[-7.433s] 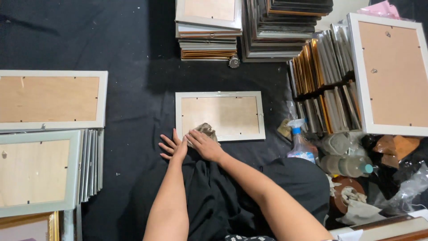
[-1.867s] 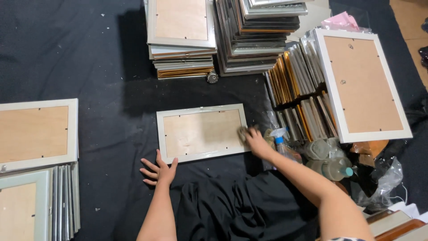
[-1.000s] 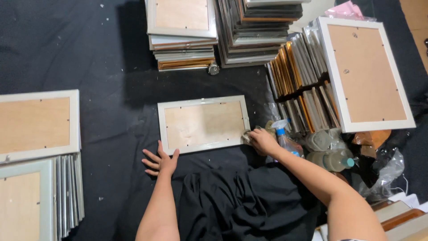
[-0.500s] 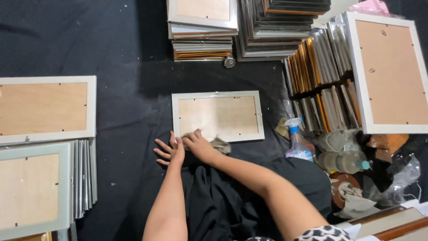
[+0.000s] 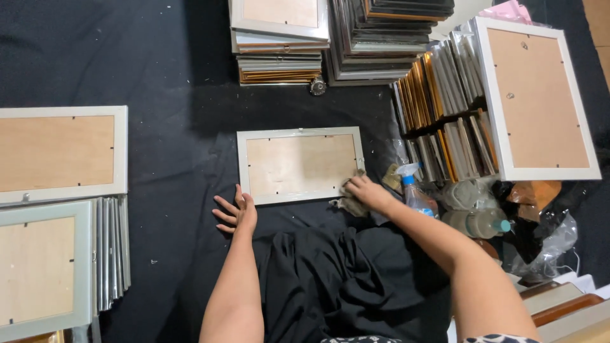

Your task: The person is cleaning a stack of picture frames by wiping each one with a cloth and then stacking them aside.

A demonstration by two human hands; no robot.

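A white picture frame (image 5: 298, 164) lies face down on the black cloth in front of me, its brown backing board up. My right hand (image 5: 366, 192) grips a crumpled grey-brown rag (image 5: 351, 204) and presses it against the frame's lower right corner. My left hand (image 5: 236, 212) rests flat on the cloth with fingers spread, just below the frame's lower left corner, touching or nearly touching its edge.
Stacks of frames (image 5: 279, 38) stand at the back, with upright frames (image 5: 438, 121) and a large white frame (image 5: 537, 101) at the right. A spray bottle (image 5: 416, 190) and a plastic bottle (image 5: 480, 222) lie beside my right arm. More face-down frames (image 5: 60, 152) sit at the left.
My right hand with the rag has slid from the frame's lower left, beside my left hand, across to its lower right corner. The left hand has stayed flat on the cloth.
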